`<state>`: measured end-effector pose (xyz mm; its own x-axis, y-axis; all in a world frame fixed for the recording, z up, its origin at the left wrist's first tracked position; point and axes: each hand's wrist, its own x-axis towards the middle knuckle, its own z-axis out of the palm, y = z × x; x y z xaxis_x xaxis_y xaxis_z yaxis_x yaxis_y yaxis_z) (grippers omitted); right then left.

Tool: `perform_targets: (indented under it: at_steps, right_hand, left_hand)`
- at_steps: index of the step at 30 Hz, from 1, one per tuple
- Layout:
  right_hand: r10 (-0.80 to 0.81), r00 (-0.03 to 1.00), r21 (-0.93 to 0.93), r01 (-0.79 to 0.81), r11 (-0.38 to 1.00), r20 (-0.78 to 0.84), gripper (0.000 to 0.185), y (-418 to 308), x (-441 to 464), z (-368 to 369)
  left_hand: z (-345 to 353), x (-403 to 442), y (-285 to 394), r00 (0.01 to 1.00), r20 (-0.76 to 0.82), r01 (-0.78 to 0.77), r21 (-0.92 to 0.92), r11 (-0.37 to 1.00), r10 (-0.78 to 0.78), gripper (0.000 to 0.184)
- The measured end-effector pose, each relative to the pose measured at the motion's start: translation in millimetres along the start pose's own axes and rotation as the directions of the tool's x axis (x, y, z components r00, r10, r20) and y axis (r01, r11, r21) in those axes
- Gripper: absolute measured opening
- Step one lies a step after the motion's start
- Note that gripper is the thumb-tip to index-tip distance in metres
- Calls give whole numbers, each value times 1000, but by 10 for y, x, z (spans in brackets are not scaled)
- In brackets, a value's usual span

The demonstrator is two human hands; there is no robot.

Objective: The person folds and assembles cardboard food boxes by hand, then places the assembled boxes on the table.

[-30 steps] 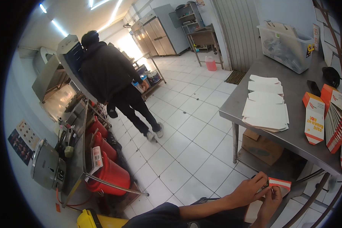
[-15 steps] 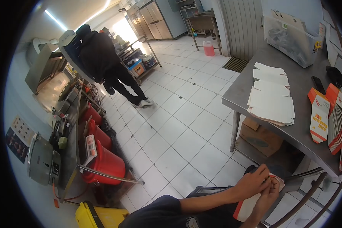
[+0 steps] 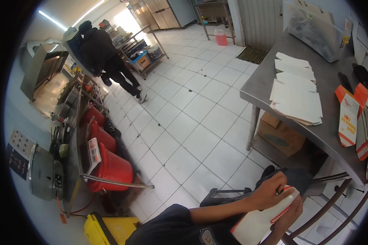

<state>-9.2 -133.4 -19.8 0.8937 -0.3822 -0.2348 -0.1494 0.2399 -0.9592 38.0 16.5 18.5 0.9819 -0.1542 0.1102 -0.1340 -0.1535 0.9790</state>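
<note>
A folding paper carton (image 3: 253,222), white inside with red edges, lies over my lap. My right hand (image 3: 292,210) is wrapped round its right side, beside a red-and-white toothed edge. My left hand (image 3: 270,192) is closed at the carton's upper end, with its fingertips at the red rim; part of the grip is hidden. Close by on the steel table (image 3: 257,87) are a spread stack of white carton blanks (image 3: 296,96) and a fan of red-and-white printed cartons (image 3: 366,134).
A clear plastic bin (image 3: 317,34) stands at the table's back, near a phone (image 3: 345,81). Below is a cardboard box (image 3: 280,132). Red buckets (image 3: 114,167) and a yellow bin (image 3: 110,228) are at left. Another person (image 3: 106,57) walks across the tiled floor.
My hands have moved apart slightly, and more of the carton and its toothed red edge shows. The other person has stepped farther off. The view has shifted a little.
</note>
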Motion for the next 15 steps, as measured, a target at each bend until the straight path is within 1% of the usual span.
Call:
perform_targets:
  at_steps: [1,2,5,8,11,12,13,14,15]
  right_hand:
    - [-34,999,-103,37,994,31,43,6,-43,-11]
    - [-80,997,-141,80,987,4,42,36,-53,0]
    - [-230,970,-264,201,943,-83,39,157,-95,43]
    - [-91,996,-200,90,976,4,40,-28,-125,33]
    - [-174,968,-324,225,919,180,40,-137,-80,-127]
    - [-280,952,-389,306,869,122,39,-199,-80,-125]
    - [-287,958,-295,282,913,27,40,-252,-84,-97]
    - [-300,952,-201,282,938,-65,41,-292,-31,-83]
    - [-321,934,-108,307,946,-157,41,-283,-3,-127]
  left_hand:
    - [22,-21,-134,992,32,124,-138,983,-121,30]
    - [44,-14,-228,972,86,236,-271,933,-221,30]
    - [38,1,-216,987,99,144,-196,970,-127,26]
    - [-23,41,-224,979,202,25,-185,982,13,25]
    - [-84,13,-91,956,278,170,-262,950,-94,25]
    - [-30,-13,-102,978,206,69,-176,982,-32,29]
    - [-62,-53,-93,923,354,202,-106,974,-153,31]
    - [-168,-74,-83,836,485,305,-18,952,-258,33]
    - [-247,-52,-80,724,595,375,85,923,-349,34]
